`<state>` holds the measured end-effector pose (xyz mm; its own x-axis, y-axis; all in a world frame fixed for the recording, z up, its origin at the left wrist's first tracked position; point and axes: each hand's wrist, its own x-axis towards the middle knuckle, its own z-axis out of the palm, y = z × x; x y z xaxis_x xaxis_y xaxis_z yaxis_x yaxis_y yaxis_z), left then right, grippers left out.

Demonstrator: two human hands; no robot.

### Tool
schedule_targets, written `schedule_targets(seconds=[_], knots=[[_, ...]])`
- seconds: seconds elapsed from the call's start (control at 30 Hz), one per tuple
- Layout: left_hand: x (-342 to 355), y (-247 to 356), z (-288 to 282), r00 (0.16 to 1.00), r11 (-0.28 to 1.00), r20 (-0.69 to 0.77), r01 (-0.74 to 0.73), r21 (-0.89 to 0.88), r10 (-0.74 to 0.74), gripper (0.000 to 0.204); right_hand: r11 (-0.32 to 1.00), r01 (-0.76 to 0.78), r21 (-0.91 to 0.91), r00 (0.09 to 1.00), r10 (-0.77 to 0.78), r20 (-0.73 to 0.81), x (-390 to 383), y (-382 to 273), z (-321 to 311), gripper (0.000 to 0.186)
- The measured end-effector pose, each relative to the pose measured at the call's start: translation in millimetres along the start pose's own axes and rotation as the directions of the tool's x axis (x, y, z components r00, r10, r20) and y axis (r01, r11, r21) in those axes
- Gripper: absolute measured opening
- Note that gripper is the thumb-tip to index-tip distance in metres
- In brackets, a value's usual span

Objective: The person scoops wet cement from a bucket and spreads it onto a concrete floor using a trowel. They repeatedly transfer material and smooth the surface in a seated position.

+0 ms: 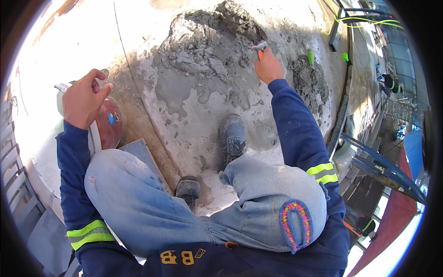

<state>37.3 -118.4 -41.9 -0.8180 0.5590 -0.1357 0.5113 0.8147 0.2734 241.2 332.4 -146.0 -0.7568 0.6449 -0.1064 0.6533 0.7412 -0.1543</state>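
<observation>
My right hand (pixel 269 68) is closed around the orange and grey handle of a trowel (pixel 261 47). Its blade cannot be told apart from the wet grey mortar (pixel 198 48) heaped on the floor ahead. The hand is at the right side of that heap. To the left, my left hand (pixel 85 99) is raised with bent fingers and the thumb apart, and nothing shows in it. Below and partly behind it is a rounded red-brown hard hat (pixel 110 122) with stickers.
My boots (pixel 232 134) stand on the mortar-smeared floor. A grey board (pixel 145 159) lies beside my left knee. More mortar (pixel 309 83) and a green piece (pixel 310 57) lie to the right. Beyond are a yellow cord (pixel 364 22), metal frames (pixel 383 164) and people at a distance.
</observation>
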Motion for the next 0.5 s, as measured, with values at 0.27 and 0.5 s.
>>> schedule_targets(seconds=[0.27,0.5], knots=[[-1.9,-2.7,-6.6,0.999,1.000,-0.044,0.019,0.004,-0.019,0.027,0.840,-0.148,0.523,0.978,0.046,0.203,28.8,19.2,-122.1,0.034],[1.6,-2.6,-5.2,0.999,0.998,-0.039,0.028,0.052,-0.026,0.025,0.488,-0.655,0.577,0.674,0.032,0.738,-20.3,2.7,21.2,0.035]])
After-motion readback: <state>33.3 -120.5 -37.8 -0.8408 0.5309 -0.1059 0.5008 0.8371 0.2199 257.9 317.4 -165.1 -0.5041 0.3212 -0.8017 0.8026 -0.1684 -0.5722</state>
